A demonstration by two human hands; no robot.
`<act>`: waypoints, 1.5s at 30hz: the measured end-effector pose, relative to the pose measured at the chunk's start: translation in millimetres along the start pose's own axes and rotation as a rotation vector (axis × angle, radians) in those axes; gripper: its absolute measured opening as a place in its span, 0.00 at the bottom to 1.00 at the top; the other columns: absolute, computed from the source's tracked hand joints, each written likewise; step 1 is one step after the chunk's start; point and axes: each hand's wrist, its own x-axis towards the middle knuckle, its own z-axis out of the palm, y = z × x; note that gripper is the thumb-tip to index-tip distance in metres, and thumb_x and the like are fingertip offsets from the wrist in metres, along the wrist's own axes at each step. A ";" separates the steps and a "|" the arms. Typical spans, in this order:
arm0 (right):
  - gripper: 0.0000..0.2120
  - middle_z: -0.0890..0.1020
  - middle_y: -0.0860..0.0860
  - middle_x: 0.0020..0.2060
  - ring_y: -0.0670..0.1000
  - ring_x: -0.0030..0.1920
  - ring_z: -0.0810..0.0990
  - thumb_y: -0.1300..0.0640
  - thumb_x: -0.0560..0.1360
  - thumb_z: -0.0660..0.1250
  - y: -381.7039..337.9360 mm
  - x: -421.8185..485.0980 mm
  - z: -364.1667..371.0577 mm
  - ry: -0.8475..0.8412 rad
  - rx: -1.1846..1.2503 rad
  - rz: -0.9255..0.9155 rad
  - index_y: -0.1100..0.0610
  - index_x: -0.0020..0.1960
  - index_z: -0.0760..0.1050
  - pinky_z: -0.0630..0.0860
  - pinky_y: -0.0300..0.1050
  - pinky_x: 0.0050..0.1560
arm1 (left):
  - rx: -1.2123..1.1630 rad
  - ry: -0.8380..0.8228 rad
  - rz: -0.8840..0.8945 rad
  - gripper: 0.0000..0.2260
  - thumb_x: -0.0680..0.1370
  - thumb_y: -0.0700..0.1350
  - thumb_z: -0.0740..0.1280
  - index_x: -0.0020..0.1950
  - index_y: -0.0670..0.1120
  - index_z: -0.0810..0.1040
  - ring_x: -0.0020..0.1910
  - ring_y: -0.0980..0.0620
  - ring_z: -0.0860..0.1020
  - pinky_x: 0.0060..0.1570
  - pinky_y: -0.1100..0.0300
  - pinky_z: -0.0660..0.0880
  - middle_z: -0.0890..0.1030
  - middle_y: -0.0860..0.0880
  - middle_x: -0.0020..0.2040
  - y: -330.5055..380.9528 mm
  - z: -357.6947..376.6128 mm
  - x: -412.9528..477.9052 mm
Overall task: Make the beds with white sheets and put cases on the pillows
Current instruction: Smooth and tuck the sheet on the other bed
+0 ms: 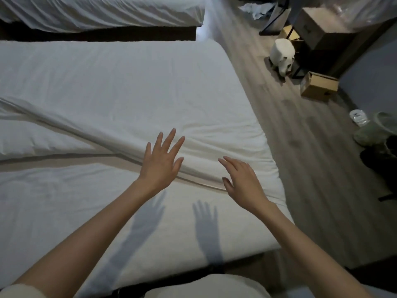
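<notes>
A bed fills the left and middle of the view, its mattress white. A white sheet lies over its far part, with a folded edge running diagonally from the left down to the right corner. My left hand hovers over that fold with fingers spread, holding nothing. My right hand is just to the right, above the same fold near the bed's right edge, fingers apart and empty. Both hands cast shadows on the bare mattress. A white pillow lies at the left. A second bed with rumpled white linen stands at the top.
Wooden floor runs along the bed's right side. On it stand a white bundle, cardboard boxes, a dark table frame, a plastic bottle and a bin. A dark gap separates the two beds.
</notes>
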 end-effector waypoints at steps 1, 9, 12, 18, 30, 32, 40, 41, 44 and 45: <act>0.26 0.69 0.52 0.71 0.55 0.70 0.67 0.59 0.76 0.65 13.8 -4.7 -4.9 -0.004 0.007 0.008 0.54 0.73 0.65 0.63 0.58 0.69 | -0.023 -0.006 -0.012 0.26 0.83 0.55 0.51 0.79 0.55 0.46 0.78 0.45 0.44 0.73 0.43 0.51 0.41 0.52 0.79 14.7 1.4 2.4; 0.25 0.69 0.52 0.71 0.54 0.70 0.67 0.59 0.77 0.64 81.2 -28.6 -7.5 -0.057 -0.002 0.033 0.53 0.73 0.65 0.63 0.56 0.70 | -0.045 -0.032 -0.143 0.25 0.83 0.55 0.51 0.79 0.56 0.46 0.78 0.44 0.47 0.73 0.44 0.52 0.44 0.53 0.79 67.2 24.3 15.4; 0.26 0.69 0.52 0.71 0.55 0.70 0.68 0.59 0.76 0.65 96.6 -30.2 -5.1 -0.054 -0.015 0.025 0.53 0.73 0.66 0.64 0.57 0.69 | -0.040 -0.055 -0.150 0.25 0.83 0.55 0.50 0.79 0.56 0.46 0.78 0.45 0.47 0.74 0.44 0.51 0.44 0.52 0.79 77.0 35.5 19.4; 0.26 0.68 0.50 0.72 0.53 0.71 0.65 0.58 0.77 0.63 132.1 -18.3 -4.9 -0.102 -0.022 -0.005 0.52 0.74 0.64 0.61 0.56 0.71 | -0.041 -0.067 -0.206 0.25 0.83 0.55 0.51 0.79 0.55 0.47 0.78 0.43 0.48 0.73 0.44 0.57 0.46 0.51 0.80 101.3 55.5 26.6; 0.26 0.66 0.50 0.73 0.52 0.72 0.64 0.56 0.78 0.62 272.9 13.1 -41.7 -0.372 -0.060 -0.417 0.52 0.75 0.62 0.61 0.50 0.71 | -0.199 -0.030 -0.709 0.25 0.83 0.54 0.51 0.79 0.54 0.49 0.77 0.44 0.49 0.73 0.44 0.53 0.47 0.50 0.80 243.8 109.0 34.9; 0.26 0.66 0.51 0.73 0.53 0.72 0.65 0.56 0.79 0.62 295.3 17.1 -55.3 -0.420 -0.094 -0.510 0.52 0.75 0.61 0.61 0.50 0.71 | -0.243 -0.025 -0.813 0.25 0.83 0.54 0.51 0.79 0.54 0.49 0.78 0.44 0.48 0.74 0.44 0.52 0.47 0.50 0.80 273.8 114.7 28.4; 0.26 0.65 0.52 0.74 0.55 0.72 0.65 0.57 0.78 0.62 333.0 38.5 -73.0 -0.543 -0.188 -0.707 0.53 0.75 0.61 0.63 0.52 0.70 | -0.324 -0.053 -1.089 0.26 0.83 0.55 0.51 0.79 0.54 0.47 0.78 0.44 0.47 0.74 0.44 0.53 0.44 0.51 0.80 337.8 142.5 -8.4; 0.26 0.65 0.52 0.74 0.55 0.72 0.65 0.58 0.78 0.62 335.5 40.3 -74.1 -0.547 -0.192 -0.723 0.53 0.75 0.62 0.63 0.52 0.70 | -0.332 -0.058 -1.108 0.26 0.83 0.55 0.51 0.79 0.54 0.47 0.78 0.44 0.47 0.74 0.44 0.53 0.45 0.50 0.80 341.0 146.5 -10.6; 0.26 0.64 0.51 0.74 0.54 0.72 0.65 0.57 0.79 0.61 344.4 43.8 -77.3 -0.551 -0.233 -0.764 0.52 0.76 0.61 0.64 0.50 0.69 | -0.361 -0.057 -1.160 0.26 0.83 0.55 0.52 0.79 0.53 0.49 0.78 0.43 0.49 0.73 0.44 0.54 0.47 0.49 0.80 345.0 156.4 -13.1; 0.26 0.64 0.50 0.74 0.53 0.72 0.64 0.57 0.79 0.61 346.6 44.8 -78.4 -0.551 -0.246 -0.779 0.51 0.76 0.60 0.64 0.49 0.69 | -0.381 -0.055 -1.177 0.26 0.83 0.55 0.52 0.79 0.53 0.49 0.77 0.43 0.49 0.73 0.44 0.55 0.47 0.49 0.80 345.3 159.3 -11.9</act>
